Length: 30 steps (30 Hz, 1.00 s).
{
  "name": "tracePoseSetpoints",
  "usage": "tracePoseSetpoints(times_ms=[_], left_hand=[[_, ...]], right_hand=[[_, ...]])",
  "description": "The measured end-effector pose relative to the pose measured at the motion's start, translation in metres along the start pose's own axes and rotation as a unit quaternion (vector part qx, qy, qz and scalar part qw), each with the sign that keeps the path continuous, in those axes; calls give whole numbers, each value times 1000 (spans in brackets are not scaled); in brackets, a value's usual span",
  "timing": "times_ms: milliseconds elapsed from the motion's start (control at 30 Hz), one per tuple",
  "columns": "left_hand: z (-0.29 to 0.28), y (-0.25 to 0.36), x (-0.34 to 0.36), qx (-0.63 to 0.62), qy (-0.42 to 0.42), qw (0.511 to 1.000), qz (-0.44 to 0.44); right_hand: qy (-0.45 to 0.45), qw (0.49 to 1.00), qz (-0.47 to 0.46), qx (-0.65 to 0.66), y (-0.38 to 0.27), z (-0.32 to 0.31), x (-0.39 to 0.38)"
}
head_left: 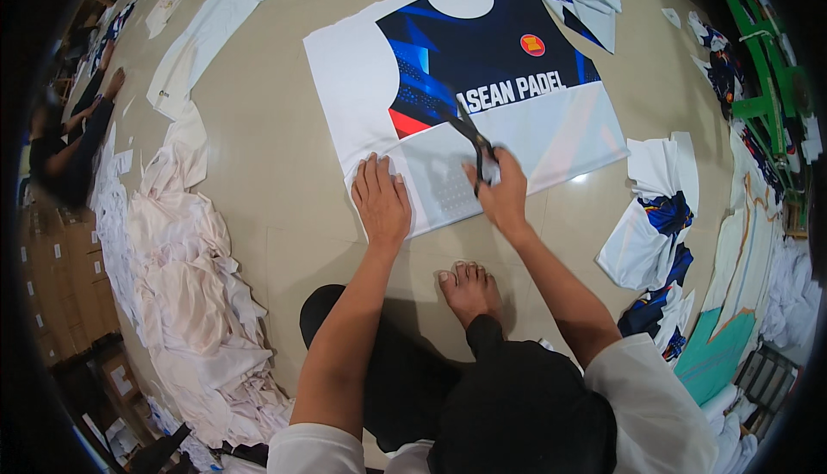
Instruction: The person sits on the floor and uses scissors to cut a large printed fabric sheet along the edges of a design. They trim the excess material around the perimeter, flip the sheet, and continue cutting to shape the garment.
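A printed fabric panel (452,26) in navy, blue and red, with white lettering and a round emblem, lies on the floor, its lower part covered by a pale folded layer (560,134). My left hand (379,198) rests on the pale fabric near its lower left, fingers lying flat and slightly apart. My right hand (501,190) grips black-handled scissors (471,134) over the middle of the fabric, with the blades pointing up-left across the fold beside the lettering.
Pale scrap fabric (181,241) is heaped at left, beside cardboard boxes (60,284). Printed pieces (646,215) lie at right near a green metal frame (754,60). Another person (77,129) sits at far left. My bare foot (465,293) is on the floor (284,207) below the panel.
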State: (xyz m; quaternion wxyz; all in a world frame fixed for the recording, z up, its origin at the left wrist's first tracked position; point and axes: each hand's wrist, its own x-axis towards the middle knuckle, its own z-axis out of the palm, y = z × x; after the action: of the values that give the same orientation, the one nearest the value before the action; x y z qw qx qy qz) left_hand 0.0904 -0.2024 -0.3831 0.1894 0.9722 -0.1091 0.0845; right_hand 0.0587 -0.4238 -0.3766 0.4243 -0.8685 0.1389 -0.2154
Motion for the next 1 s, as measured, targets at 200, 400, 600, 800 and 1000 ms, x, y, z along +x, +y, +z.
tracePoseSetpoints(times_ms=[200,400,600,800,1000], left_hand=[[0,-3,-1,-2,-2,1000,10],[1,-9,-2,9,6,1000,12],[6,-8,-5,6,-5,1000,6],[3,-6,-3,-18,18,999,20],[8,-8,-3,-9,16,1000,16]], right_hand=[[-339,796,421,271,-28,-77,-140],[-426,780,370,271,-66,-116,-153],[-423,722,500,225,-59,-98,-164],[-419,740,482,209,-61,-89,-160],[-416,770,444,194,-33,-74,-176]])
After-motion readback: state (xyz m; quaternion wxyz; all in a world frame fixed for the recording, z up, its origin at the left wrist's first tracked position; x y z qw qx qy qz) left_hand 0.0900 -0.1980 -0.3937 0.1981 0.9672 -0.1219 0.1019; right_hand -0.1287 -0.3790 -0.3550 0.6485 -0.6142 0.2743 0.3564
